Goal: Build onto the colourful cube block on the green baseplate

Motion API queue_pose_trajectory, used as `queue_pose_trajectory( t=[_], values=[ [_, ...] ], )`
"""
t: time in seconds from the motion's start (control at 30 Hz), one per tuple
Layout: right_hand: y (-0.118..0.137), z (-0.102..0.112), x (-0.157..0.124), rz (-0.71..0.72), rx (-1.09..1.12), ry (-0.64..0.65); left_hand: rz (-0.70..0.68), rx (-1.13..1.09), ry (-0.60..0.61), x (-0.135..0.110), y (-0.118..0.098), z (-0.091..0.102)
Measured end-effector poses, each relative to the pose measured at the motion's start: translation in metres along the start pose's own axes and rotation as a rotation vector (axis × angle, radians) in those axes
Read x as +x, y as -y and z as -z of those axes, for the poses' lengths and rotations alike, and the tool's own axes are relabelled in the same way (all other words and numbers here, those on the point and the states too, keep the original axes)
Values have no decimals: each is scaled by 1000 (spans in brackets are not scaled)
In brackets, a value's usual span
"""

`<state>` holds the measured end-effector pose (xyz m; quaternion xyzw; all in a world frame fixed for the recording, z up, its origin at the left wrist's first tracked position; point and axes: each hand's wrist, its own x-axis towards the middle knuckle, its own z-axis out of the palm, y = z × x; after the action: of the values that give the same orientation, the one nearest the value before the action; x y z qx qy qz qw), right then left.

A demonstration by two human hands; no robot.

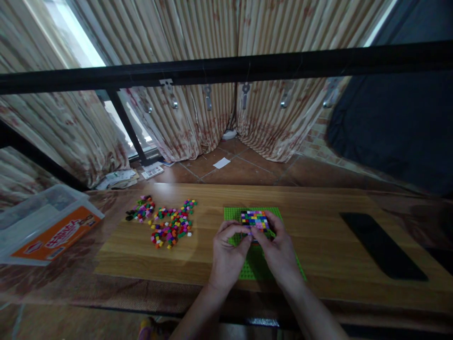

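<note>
A studded green plastic baseplate [262, 264] lies on a smooth wooden bench [318, 236] with a soft sheen. Glossy plastic bricks [170, 224] in many colours sit loose on the wood. A matt black pad [382, 245] rests to one side; a clear plastic box [42, 212] with an orange paper label to the other. Ribbed cloth curtains [184, 123] hang behind a matt black metal rail [226, 68].

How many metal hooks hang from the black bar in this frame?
5, in a row under the bar: at and. Blur may hide others.
</note>
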<state>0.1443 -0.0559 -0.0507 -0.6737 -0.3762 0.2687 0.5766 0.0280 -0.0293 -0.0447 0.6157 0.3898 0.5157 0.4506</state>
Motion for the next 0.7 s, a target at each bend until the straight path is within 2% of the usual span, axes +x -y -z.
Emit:
queue_pose_trajectory(
  t=[0.43, 0.7],
  values=[
    [-3, -2, -7, 185, -170, -21, 101, 18, -44, -1, 3, -4],
    [-1, 3, -6, 160, -156, 30, 107, -2, -15, -1, 5, -2]
  ],
)
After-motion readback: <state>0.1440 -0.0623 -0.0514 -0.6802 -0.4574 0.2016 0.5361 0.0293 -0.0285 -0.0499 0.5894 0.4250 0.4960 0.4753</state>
